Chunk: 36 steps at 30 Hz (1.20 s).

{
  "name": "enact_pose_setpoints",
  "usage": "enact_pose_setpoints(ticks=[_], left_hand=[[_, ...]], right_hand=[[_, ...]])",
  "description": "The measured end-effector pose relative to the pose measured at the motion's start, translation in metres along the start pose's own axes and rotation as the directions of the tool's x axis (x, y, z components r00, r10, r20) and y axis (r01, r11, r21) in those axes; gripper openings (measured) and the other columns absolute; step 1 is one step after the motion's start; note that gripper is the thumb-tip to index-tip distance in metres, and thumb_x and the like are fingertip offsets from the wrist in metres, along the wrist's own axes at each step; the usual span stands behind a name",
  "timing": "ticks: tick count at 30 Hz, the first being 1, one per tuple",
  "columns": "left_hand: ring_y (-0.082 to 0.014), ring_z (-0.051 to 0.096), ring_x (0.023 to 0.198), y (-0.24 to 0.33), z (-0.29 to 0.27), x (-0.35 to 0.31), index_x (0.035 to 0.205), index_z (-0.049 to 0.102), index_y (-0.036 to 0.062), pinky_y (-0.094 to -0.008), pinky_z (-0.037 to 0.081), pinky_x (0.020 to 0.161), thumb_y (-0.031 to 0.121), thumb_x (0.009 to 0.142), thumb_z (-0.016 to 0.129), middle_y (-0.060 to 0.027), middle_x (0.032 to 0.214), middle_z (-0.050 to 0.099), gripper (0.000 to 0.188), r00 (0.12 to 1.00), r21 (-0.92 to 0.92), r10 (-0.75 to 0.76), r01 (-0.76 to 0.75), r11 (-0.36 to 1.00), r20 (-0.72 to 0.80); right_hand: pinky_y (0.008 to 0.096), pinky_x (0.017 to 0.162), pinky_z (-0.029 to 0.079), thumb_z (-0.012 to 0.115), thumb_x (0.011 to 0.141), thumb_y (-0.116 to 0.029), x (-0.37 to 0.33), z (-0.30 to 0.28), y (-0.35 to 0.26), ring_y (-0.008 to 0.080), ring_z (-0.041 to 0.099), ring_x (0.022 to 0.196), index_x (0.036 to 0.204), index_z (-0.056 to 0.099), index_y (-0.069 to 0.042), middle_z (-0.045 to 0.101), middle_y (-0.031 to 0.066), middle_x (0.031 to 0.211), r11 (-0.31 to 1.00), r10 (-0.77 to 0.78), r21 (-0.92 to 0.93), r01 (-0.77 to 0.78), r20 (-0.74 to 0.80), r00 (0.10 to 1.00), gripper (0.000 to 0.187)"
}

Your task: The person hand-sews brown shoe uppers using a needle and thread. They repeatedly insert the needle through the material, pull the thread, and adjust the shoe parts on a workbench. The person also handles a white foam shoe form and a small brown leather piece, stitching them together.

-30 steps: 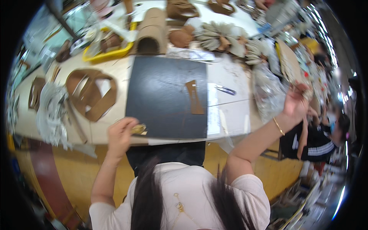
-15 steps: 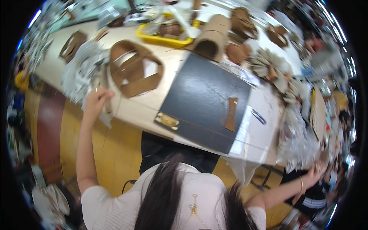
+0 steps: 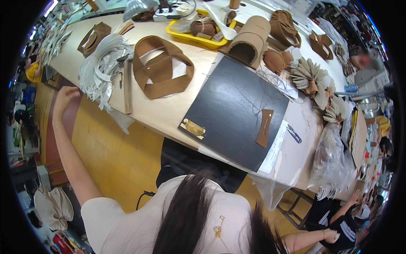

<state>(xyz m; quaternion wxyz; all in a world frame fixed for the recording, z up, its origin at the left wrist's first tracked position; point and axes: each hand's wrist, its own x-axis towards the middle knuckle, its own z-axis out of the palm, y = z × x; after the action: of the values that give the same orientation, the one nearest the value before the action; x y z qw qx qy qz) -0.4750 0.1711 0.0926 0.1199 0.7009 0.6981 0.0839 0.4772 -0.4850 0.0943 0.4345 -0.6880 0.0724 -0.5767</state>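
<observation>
My left hand (image 3: 67, 95) is raised off the table's left edge, above the floor. Its fingers look loosely curled, and nothing shows in them. The nearest things are a bundle of pale strips (image 3: 99, 70) and a wooden-handled hammer (image 3: 127, 91) on the table. My right hand (image 3: 331, 236) is out at the far lower right, beside another person's dark clothing; its fingers are too small to read. In front of me lies a black board (image 3: 228, 114) with a brown leather piece (image 3: 265, 128) on it. A brown looped leather piece (image 3: 163, 67) rests to the board's left.
A yellow tray (image 3: 177, 33) stands at the back, next to a brown cardboard-like tube (image 3: 249, 40). Fanned beige pieces (image 3: 311, 78) and a clear plastic bag (image 3: 332, 152) line the right side. Snips (image 3: 294, 133) lie beside the board. A co-worker's hand (image 3: 355, 197) is at far right.
My left hand has moved left, away from the hammer and off the table. My right hand has dropped lower and slightly inward. The view has shifted a little.
</observation>
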Motion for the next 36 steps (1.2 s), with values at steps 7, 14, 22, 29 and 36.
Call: enact_pose_setpoints(ticks=[7,14,22,29,36], left_hand=[[-0.0177,0.062,0.098,0.155,0.124,0.052,0.120,0.059,-0.0013,-0.0283,0.047,0.087,0.026,0.087,0.065,-0.0103,0.111,0.065,0.043,0.923,-0.463,0.363,-0.268,0.845,0.129],[-0.0244,0.064,0.079,0.270,0.215,0.146,0.086,0.066,-0.0078,-0.0388,0.048,0.071,0.057,0.082,0.062,-0.0176,0.083,0.068,0.065,0.933,-0.295,0.281,-0.209,0.932,0.227],[-0.0160,0.054,0.063,0.265,0.205,0.145,0.072,0.060,-0.0040,-0.0320,0.044,0.056,0.053,0.079,0.069,-0.0076,0.066,0.058,0.058,0.864,-0.450,0.253,-0.034,0.892,0.435],[-0.0128,0.051,0.063,0.292,0.113,0.032,0.078,0.059,-0.0071,-0.0284,0.042,0.058,0.034,0.082,0.072,-0.0086,0.066,0.057,0.043,0.935,-0.346,0.356,-0.335,0.876,-0.004],[-0.0160,0.056,0.104,0.314,0.073,-0.105,0.120,0.053,-0.0055,-0.0291,0.046,0.086,0.016,0.093,0.060,-0.0094,0.115,0.060,0.035,0.919,-0.876,0.379,-0.269,0.401,-0.109]], right_hand=[[0.0272,0.052,0.049,0.049,0.076,-0.004,-0.143,0.065,-0.080,0.0205,0.061,0.073,0.130,0.049,-0.006,0.063,0.0107,0.094,0.954,0.149,-0.005,-0.301,0.876,0.458,0.053],[0.0292,0.064,0.046,0.071,0.077,-0.010,-0.382,-0.019,-0.210,0.0170,0.056,0.072,0.096,0.067,-0.006,0.058,0.0070,0.080,0.957,-0.287,0.277,-0.089,0.945,-0.153,0.020],[0.0379,0.068,0.048,0.080,0.072,-0.017,-0.412,-0.066,-0.274,0.0264,0.059,0.078,0.104,0.057,-0.002,0.056,0.0116,0.086,0.976,-0.157,0.176,0.131,0.977,-0.145,0.042],[0.0332,0.065,0.049,0.076,0.073,-0.006,-0.406,-0.067,-0.267,0.0210,0.061,0.071,0.105,0.058,-0.001,0.061,0.0109,0.082,0.999,0.046,-0.048,-0.004,0.977,-0.209,0.037],[0.0225,0.065,0.046,0.069,0.076,0.004,-0.342,-0.040,-0.258,0.0076,0.056,0.075,0.109,0.064,-0.003,0.064,0.0028,0.090,0.969,-0.181,0.164,-0.186,0.981,-0.074,0.034]])
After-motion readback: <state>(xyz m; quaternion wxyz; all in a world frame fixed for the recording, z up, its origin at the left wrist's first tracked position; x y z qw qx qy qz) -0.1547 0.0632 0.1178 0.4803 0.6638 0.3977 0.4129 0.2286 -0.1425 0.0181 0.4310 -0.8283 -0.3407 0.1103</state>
